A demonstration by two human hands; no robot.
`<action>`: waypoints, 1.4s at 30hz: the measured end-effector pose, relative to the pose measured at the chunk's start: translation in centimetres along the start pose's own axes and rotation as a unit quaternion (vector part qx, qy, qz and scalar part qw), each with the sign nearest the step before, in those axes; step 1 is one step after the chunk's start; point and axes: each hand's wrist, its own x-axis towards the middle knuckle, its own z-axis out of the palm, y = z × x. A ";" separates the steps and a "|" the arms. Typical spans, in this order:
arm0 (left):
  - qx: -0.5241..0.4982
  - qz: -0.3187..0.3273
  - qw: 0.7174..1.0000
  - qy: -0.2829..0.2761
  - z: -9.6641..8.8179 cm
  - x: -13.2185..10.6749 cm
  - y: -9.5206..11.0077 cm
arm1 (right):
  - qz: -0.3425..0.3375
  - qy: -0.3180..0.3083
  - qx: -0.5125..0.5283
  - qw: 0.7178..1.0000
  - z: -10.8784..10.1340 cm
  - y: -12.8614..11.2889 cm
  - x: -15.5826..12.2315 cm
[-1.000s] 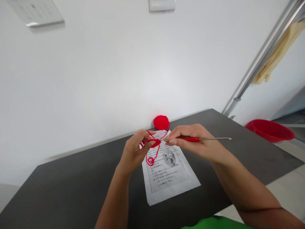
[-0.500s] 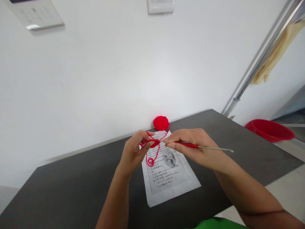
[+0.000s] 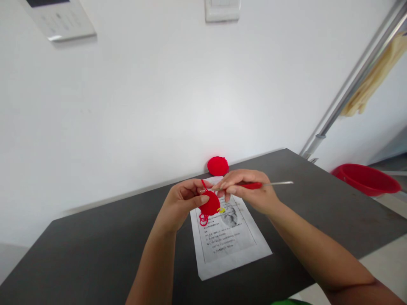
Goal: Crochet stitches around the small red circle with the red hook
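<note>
Red yarn disc (image 3: 211,206): held up between both hands, above the printed sheet (image 3: 233,258) and tabletop (image 3: 121,241).
Left hand (image 3: 182,202): grip narrow, pinching the disc's left side, thumb across its face.
Right hand (image 3: 249,188): grip wrapped pen-like around the red-handled hook (image 3: 253,185).
Hook tip: at the disc's upper rim; cannot tell whether through a stitch.
Fresh change: disc turned face-on, after lying nearly edge-on half a second ago; yellow marker (image 3: 221,210) now visible at its lower right edge.
Meaning: rim probably easier to read for hook work.
Yarn strand (image 3: 204,184): rising from the disc to the left fingers.
Loose loops (image 3: 203,219): dangling just below the disc.
Yarn ball (image 3: 218,165): beyond the hands, near the wall.
Red basin (image 3: 365,178): beyond the tabletop's right edge, well apart.
In the way: left thumb, hiding part of the disc; disc and right hand, covering some of the sheet.
</note>
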 end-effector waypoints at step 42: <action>-0.092 -0.021 0.996 0.008 2.1 -0.9 0.8 | -0.265 -0.054 -0.290 0.918 1.0 -0.7 -0.3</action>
